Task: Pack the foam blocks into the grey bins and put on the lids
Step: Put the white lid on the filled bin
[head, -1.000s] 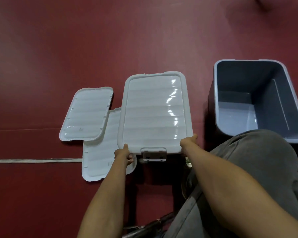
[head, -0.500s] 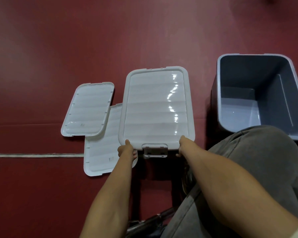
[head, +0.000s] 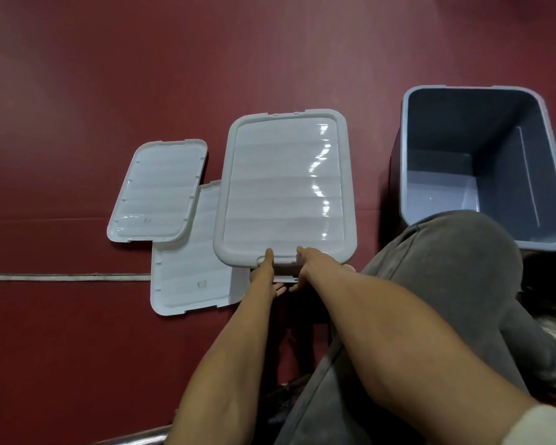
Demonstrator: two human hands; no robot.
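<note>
A dark red floor (head: 77,91) fills the view, crossed by a pale strip (head: 65,277) at the left and a faint seam running level with the lids.

At the near edge of a lidded bin (head: 286,187), both bare hands meet at the latch (head: 281,261). The left hand (head: 265,271) has its thumb on the lid's rim and its fingers curled beneath the latch. The right hand (head: 308,263) is placed the same way just to the right of it, thumb on top and fingers tucked under. Both are closed on the latch area. The lid on this bin is grey-rimmed with a clear ribbed panel that catches bright reflections.

To the left, two loose lids lie flat on the floor. The larger loose lid (head: 187,268) is partly hidden under the lidded bin's left side and carries a small label (head: 202,284), too small to read. The smaller loose lid (head: 158,191) overlaps the larger one's far left corner and bears a small dark mark (head: 147,220) near its near edge, also unreadable.

To the right, apart from the lidded bin, an open grey bin (head: 408,155) stands upright with a bare interior. The person's knee in grey trousers (head: 446,268) covers its near rim. A pale sleeve cuff (head: 543,425) shows at the lower right corner.

No foam blocks appear in this view.
</note>
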